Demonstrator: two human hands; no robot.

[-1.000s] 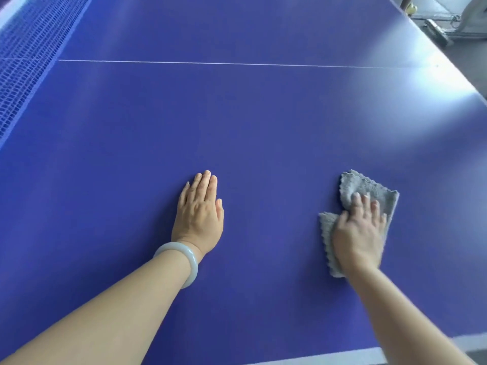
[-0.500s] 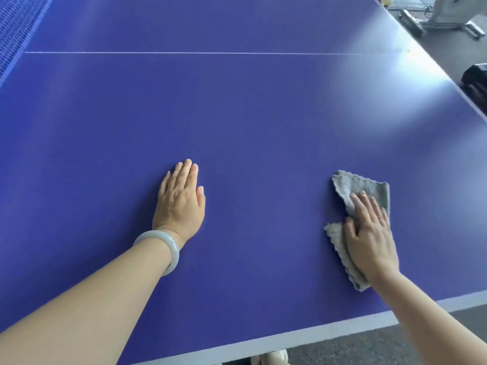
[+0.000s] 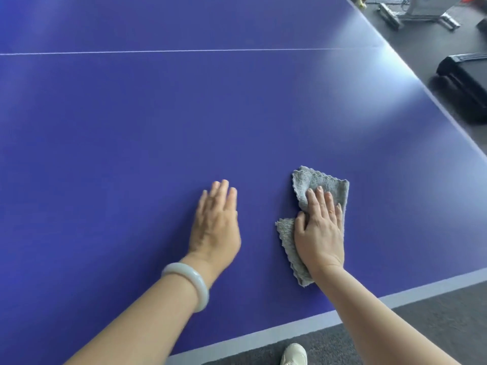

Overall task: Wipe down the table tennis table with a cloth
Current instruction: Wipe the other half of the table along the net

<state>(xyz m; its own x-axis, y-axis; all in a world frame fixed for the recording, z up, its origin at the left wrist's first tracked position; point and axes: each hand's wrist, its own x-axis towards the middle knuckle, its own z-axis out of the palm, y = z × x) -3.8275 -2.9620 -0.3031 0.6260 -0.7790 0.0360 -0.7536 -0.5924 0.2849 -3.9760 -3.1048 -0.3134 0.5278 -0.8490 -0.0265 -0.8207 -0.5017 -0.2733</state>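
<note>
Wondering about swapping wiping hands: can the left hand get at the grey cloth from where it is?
Probably yes. The left hand, fingers straight, is low over the table beside the cloth, with only bare blue surface between them. But the right hand covers much of the cloth, leaving mainly its edges free.

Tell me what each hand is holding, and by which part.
Nothing is gripped. The right hand presses flat on the middle of the grey cloth; the left hand lies open on the table.
</note>
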